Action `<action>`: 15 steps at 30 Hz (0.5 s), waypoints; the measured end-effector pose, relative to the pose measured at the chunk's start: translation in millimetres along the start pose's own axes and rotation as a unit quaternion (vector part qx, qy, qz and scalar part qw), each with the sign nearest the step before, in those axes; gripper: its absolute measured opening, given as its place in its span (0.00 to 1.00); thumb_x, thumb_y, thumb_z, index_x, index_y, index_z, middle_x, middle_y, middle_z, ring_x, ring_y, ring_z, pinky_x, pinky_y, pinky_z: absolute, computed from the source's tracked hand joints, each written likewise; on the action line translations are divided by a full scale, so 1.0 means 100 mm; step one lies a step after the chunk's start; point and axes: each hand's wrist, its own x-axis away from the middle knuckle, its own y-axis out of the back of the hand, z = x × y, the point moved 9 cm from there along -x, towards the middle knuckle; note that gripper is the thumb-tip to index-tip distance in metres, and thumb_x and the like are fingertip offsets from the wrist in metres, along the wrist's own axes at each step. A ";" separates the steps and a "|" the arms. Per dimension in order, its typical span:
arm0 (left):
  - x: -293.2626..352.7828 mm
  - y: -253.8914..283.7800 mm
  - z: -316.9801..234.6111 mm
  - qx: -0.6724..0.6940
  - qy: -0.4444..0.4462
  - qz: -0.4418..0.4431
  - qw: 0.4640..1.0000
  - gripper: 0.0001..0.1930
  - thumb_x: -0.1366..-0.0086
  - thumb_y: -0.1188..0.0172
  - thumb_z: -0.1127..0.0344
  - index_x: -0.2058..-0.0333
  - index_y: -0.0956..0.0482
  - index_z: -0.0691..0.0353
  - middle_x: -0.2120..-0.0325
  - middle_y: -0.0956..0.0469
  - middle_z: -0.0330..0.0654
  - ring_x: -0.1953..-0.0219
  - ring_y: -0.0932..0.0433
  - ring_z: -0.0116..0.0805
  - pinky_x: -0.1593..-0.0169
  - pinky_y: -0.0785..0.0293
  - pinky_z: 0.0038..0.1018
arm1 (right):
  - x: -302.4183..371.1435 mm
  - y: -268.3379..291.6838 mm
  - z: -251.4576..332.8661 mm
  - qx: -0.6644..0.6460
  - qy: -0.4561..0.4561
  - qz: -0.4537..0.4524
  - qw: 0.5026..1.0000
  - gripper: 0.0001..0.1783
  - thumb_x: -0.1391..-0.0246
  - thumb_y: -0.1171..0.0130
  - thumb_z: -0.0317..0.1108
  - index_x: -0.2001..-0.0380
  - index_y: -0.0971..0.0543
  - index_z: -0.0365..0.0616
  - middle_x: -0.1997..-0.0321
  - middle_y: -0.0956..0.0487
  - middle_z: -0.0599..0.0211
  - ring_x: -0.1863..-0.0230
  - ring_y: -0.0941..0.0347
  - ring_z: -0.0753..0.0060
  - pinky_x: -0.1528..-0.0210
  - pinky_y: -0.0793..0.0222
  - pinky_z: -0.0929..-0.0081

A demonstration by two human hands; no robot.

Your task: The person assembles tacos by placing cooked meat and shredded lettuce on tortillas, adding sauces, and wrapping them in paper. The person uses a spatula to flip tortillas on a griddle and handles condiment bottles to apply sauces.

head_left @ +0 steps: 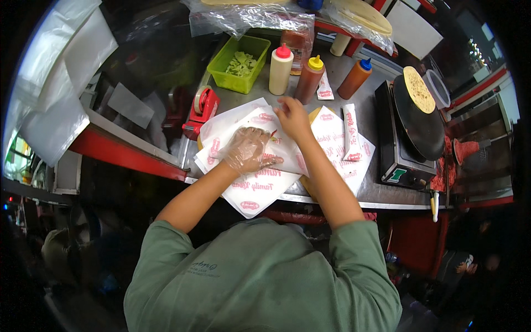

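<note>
My left hand [251, 148], in a clear plastic glove, lies on a printed white wrapping paper [260, 188], fingers bent slightly over it and thumb stretched out to the right. Small red and green bits show on the paper beside its fingertips. My bare right hand [292, 117] is raised at the paper's far right side, its fingers curled in; whatever may be between them is too small to make out. More printed sheets [334, 144] lie to the right. On those rests a slim paper-wrapped roll [352, 133].
At the back stand a green bin [231, 80] of chopped leaves and squeeze bottles with red [280, 72], yellow [308, 80] and blue [354, 79] caps. A red tape dispenser [203, 110] stands left. Rightward, a black pan [423, 130] on a stove [392, 160] carries a flatbread [418, 88].
</note>
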 end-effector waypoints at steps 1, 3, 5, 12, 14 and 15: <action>-0.05 0.01 -0.02 -0.001 0.009 0.013 1.000 0.42 0.42 0.35 0.29 0.43 0.21 0.61 0.48 0.21 0.52 0.43 0.25 0.51 0.36 0.34 0.48 | 0.32 0.25 0.07 -0.012 0.036 -0.050 0.998 0.18 0.43 0.28 0.35 0.51 0.18 0.40 0.56 0.19 0.54 0.54 0.21 0.53 0.49 0.25 0.62; -0.06 -0.01 -0.06 -0.005 0.031 -0.018 0.999 0.39 0.45 0.31 0.35 0.44 0.20 0.61 0.50 0.22 0.52 0.42 0.26 0.51 0.35 0.35 0.48 | 1.07 0.70 0.17 0.042 0.062 -0.128 0.989 0.17 0.43 0.28 0.34 0.53 0.18 0.38 0.57 0.19 0.55 0.53 0.21 0.55 0.47 0.26 0.61; -0.05 -0.10 -0.07 -0.005 0.039 -0.033 0.999 0.38 0.46 0.30 0.39 0.44 0.20 0.61 0.50 0.22 0.52 0.42 0.26 0.51 0.33 0.37 0.49 | 1.54 0.70 0.11 0.064 0.017 -0.073 0.995 0.26 0.47 0.25 0.41 0.49 0.21 0.41 0.47 0.21 0.51 0.43 0.26 0.45 0.39 0.34 0.51; 0.03 -0.08 -0.02 0.024 0.031 -0.110 0.993 0.37 0.49 0.30 0.45 0.43 0.21 0.63 0.49 0.21 0.50 0.42 0.26 0.48 0.32 0.38 0.47 | 1.54 0.41 0.20 0.273 0.003 -0.003 0.962 0.43 0.54 0.24 0.39 0.34 0.29 0.48 0.27 0.35 0.52 0.21 0.46 0.45 0.25 0.65 0.21; 0.02 -0.10 0.04 0.042 0.027 -0.086 0.995 0.37 0.49 0.29 0.46 0.44 0.21 0.62 0.49 0.22 0.51 0.42 0.25 0.50 0.33 0.37 0.48 | 1.44 0.45 0.10 0.310 -0.022 0.062 0.948 0.42 0.53 0.27 0.35 0.32 0.30 0.50 0.25 0.36 0.51 0.18 0.50 0.46 0.26 0.68 0.15; 0.02 -0.12 0.06 0.051 0.026 -0.074 0.996 0.36 0.49 0.28 0.46 0.44 0.21 0.62 0.49 0.22 0.52 0.42 0.25 0.51 0.34 0.36 0.48 | 1.37 0.52 0.22 0.337 0.023 0.043 0.940 0.38 0.57 0.25 0.33 0.38 0.24 0.52 0.27 0.33 0.57 0.19 0.47 0.50 0.25 0.69 0.17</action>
